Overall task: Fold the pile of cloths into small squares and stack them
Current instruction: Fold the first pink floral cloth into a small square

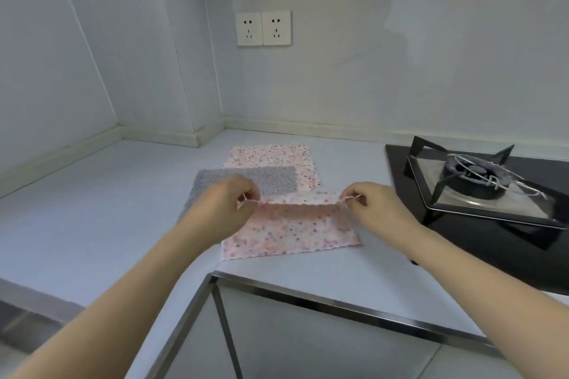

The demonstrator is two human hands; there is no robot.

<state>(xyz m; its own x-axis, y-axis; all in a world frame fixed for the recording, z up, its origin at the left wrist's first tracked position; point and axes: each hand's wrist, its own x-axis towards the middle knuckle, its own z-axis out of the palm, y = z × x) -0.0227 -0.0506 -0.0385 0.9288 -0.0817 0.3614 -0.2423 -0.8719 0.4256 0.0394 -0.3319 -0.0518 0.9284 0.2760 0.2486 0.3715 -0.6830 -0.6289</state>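
A pink flowered cloth (289, 234) lies near the front of the countertop, its far edge lifted off the surface. My left hand (224, 206) pinches that edge's left corner. My right hand (375, 206) pinches the right corner. Between them the edge is stretched taut. Behind, a grey flowered cloth (268, 180) lies flat, partly under my left hand. It overlaps a second pink flowered cloth (274, 155) spread farther back.
A black gas hob (480, 194) with a burner and pan support stands at the right, close to my right hand. The countertop (107, 194) is pale, and its metal-trimmed front edge (323, 301) runs below the cloth. Two wall sockets (263, 28) are on the back wall.
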